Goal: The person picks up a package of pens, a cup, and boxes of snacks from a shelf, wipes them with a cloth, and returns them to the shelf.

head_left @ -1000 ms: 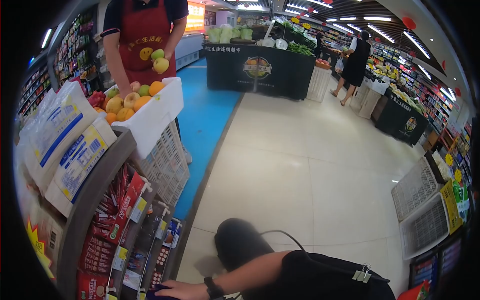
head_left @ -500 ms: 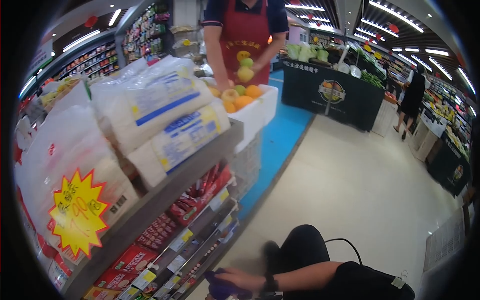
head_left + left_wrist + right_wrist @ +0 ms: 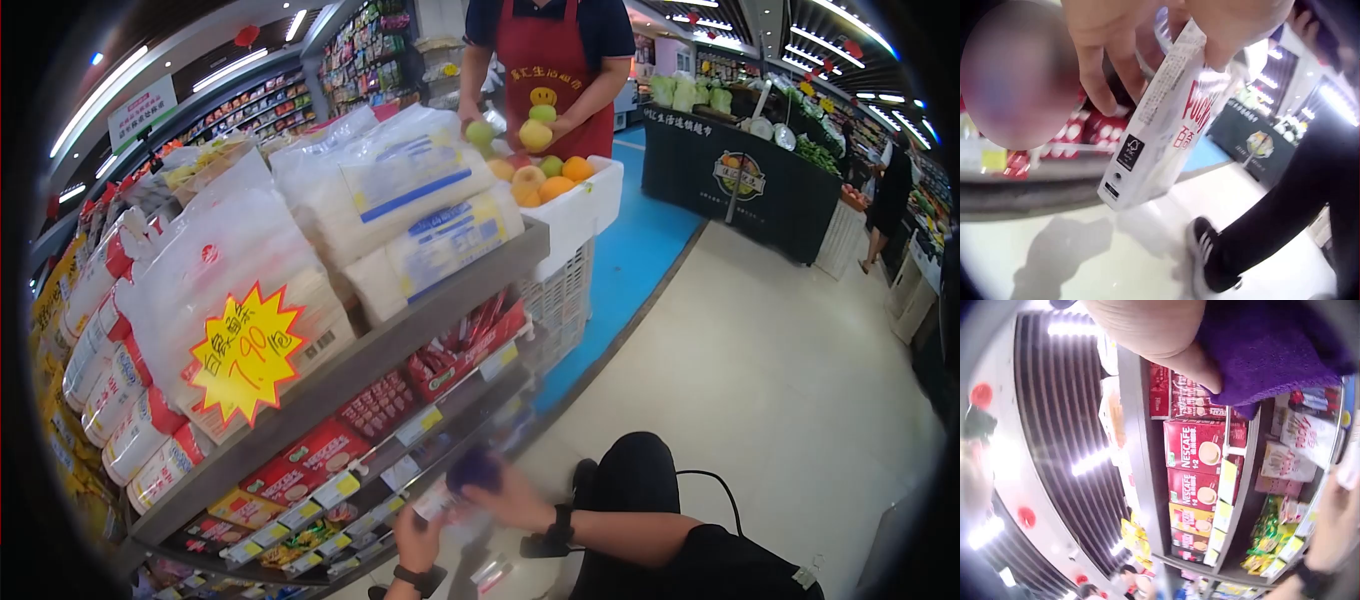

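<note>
My left hand (image 3: 415,540) grips a white Pocky box (image 3: 1169,134), its thumb and fingers at the box's upper end in the left wrist view. The red lettering and a narrow printed side of the box face that camera. In my right hand (image 3: 518,503) is a bunched purple cloth (image 3: 1266,353), held close beside the box in the head view. Both hands are low in front of the shelf unit (image 3: 400,350). More Pocky packs (image 3: 1288,461) lie on a lower shelf in the right wrist view.
Red Nescafe boxes (image 3: 1194,447) fill the shelf above. Bagged goods with a yellow price star (image 3: 247,352) stand on top. Beyond, a person in a red apron (image 3: 550,80) holds fruit over a white foam box (image 3: 590,205). Pale floor (image 3: 720,400) lies to the right.
The head view has swung left along the shelf. My right hand has come up with the cloth, and my left hand has appeared with the Pocky box. The aproned person has lifted another fruit.
</note>
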Available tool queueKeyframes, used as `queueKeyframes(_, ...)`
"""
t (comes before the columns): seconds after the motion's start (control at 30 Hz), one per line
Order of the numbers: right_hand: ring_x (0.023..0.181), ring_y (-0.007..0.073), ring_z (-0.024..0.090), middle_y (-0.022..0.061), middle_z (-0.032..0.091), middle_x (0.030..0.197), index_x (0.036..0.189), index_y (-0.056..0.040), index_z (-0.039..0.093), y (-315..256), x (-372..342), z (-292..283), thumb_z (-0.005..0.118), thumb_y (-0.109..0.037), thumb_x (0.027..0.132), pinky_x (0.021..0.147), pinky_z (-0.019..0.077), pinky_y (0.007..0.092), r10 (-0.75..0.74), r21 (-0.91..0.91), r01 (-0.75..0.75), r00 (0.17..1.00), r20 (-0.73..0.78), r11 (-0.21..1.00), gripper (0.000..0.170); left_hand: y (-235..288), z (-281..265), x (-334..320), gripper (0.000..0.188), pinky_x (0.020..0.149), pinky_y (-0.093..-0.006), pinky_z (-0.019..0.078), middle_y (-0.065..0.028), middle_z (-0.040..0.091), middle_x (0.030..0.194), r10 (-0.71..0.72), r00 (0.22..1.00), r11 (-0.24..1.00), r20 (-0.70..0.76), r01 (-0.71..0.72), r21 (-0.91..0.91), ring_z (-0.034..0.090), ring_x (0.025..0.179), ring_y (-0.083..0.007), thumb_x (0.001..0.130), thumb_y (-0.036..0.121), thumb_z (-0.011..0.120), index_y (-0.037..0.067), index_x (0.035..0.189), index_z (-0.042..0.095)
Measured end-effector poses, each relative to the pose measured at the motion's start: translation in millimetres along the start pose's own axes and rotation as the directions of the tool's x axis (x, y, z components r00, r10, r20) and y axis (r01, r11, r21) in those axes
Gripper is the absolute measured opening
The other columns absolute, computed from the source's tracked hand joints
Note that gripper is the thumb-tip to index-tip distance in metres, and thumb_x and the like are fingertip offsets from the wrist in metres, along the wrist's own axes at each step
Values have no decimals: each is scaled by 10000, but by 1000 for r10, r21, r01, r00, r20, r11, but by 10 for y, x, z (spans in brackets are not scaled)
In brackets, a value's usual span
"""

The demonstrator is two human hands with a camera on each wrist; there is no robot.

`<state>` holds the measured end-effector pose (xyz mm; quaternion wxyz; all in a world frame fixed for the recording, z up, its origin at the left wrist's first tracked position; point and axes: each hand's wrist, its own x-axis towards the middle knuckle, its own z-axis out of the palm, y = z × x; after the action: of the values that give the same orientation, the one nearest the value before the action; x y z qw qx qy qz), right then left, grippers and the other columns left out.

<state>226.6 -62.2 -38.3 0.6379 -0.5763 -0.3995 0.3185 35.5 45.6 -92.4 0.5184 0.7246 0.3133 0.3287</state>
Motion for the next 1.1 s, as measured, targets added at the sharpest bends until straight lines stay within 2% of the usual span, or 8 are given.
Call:
queueKeyframes(0.3,789,83,583,27,659,944,1108,-9,642,-142,-227,272,658,-269,963,669,506,288,121,347,-152,987,110,926,298,835,-53,-468,853,1128,-394,348,-134,489,1430,-99,984,921,147,147,-362,484,1313,-241,853,173,745,0,1534,260)
queueKeyframes(0.43,854,118,642,49,660,1050,1247,-27,564,-299,-74,62,637,-163,950,738,540,299,2,356,-90,971,241,930,335,945,-148,-468,750,1093,-361,389,-178,537,1424,100,982,994,162,-105,23,518,1312,-237,812,138,726,2,1480,411)
queueKeyframes(0.57,1203,261,598,137,617,1293,1376,-45,490,-380,-223,134,680,-120,847,1102,405,430,-199,23,210,878,436,977,567,777,-55,-413,566,1042,-360,432,-144,617,1306,-89,964,993,252,106,-55,566,1239,-229,830,123,704,16,1356,523)
queueKeyframes(0.7,1392,363,438,143,574,1359,1294,-52,583,-489,-132,231,640,-25,710,1205,235,568,-534,-61,780,480,696,623,587,501,40,-507,407,952,-372,496,-105,669,1132,190,946,982,263,-183,-52,638,1086,-251,810,101,724,60,1203,628)
queueKeyframes(0.77,1401,366,428,157,547,1406,1348,-49,552,-391,-61,216,623,-9,716,1206,234,560,-542,-60,739,544,640,670,637,565,16,-435,408,956,-367,497,-97,668,1116,243,919,946,309,-295,134,640,1085,-246,808,87,726,63,1203,629)
queueKeyframes(0.9,1410,374,417,196,483,1470,1425,-33,485,-450,-80,201,593,-6,740,1200,253,529,-447,-32,513,775,448,858,694,605,-14,-514,400,947,-327,496,-55,624,1219,7,972,828,233,125,-547,598,1101,-160,948,141,632,71,1331,539)
queueKeyframes(1.07,1473,398,292,216,349,1557,1450,-23,422,-76,-288,446,548,-143,900,1212,208,540,-582,15,811,406,705,584,576,509,-200,-613,568,1072,-438,445,-113,573,1363,-82,966,198,243,255,-946,551,1235,-271,1032,486,400,67,1403,497)
queueKeyframes(1.1,1481,398,271,221,337,1560,1447,-23,418,-41,-370,496,544,-146,916,1217,184,552,-568,71,799,358,741,597,559,1176,-109,-536,708,1149,-458,361,-129,452,1482,-607,785,244,121,329,-912,435,1358,-279,1018,607,281,97,1501,380)
